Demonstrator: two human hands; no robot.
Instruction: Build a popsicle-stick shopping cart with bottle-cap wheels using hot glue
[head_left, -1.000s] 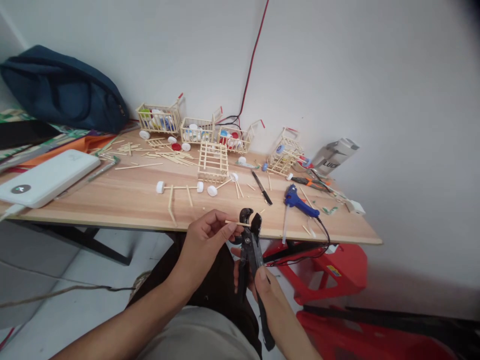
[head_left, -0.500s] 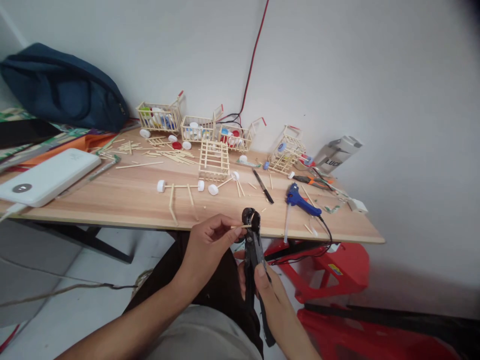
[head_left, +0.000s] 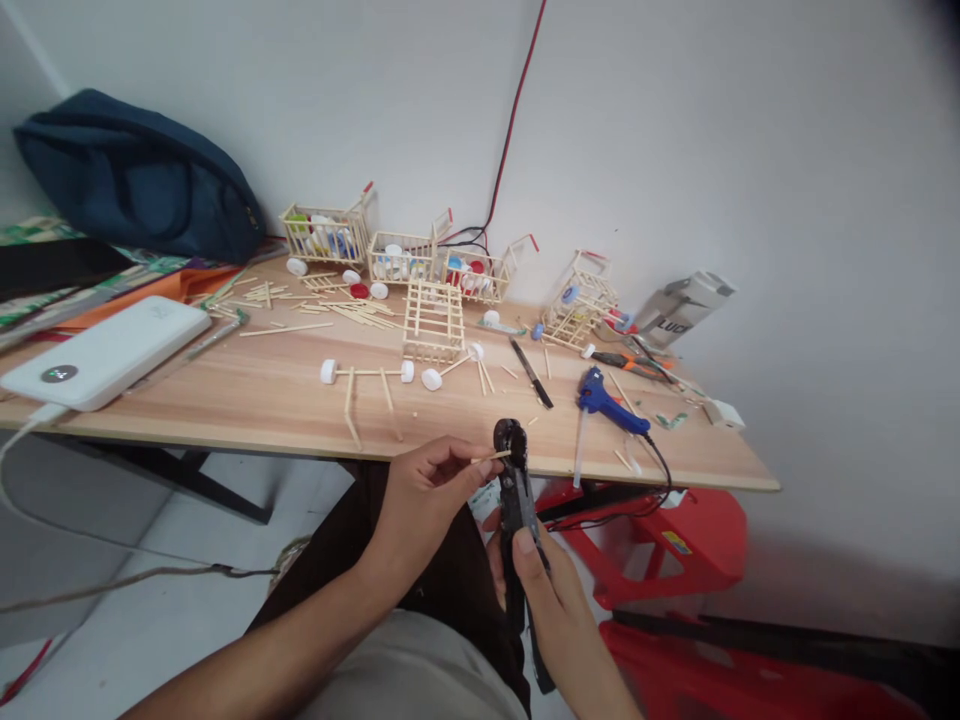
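My left hand point(head_left: 429, 502) pinches a short thin wooden stick point(head_left: 496, 456) between thumb and fingertips, just in front of the table's edge. The stick's right end lies at the jaws of the black cutting pliers point(head_left: 517, 500). My right hand point(head_left: 553, 585) is wrapped round the pliers' handles, thumb on top, with the jaws pointing up and away from me. Beyond my hands on the table lie an axle with white wheels point(head_left: 367, 372) with two sticks joined to it, and a second wheel pair point(head_left: 454, 366). A stick-built basket frame point(head_left: 433, 320) stands behind them.
Small stick carts point(head_left: 326, 235) holding bottle caps line the wall. Loose sticks point(head_left: 360, 312) lie at the left, near a white power bank point(head_left: 112, 350). A blue glue gun point(head_left: 611, 405) and black pen point(head_left: 531, 372) lie at the right. A red stool point(head_left: 705, 540) stands below.
The pliers' handles have drawn closer together and their jaws have narrowed at the stick. The stick now tilts slightly upward. The whole view has shifted a little.
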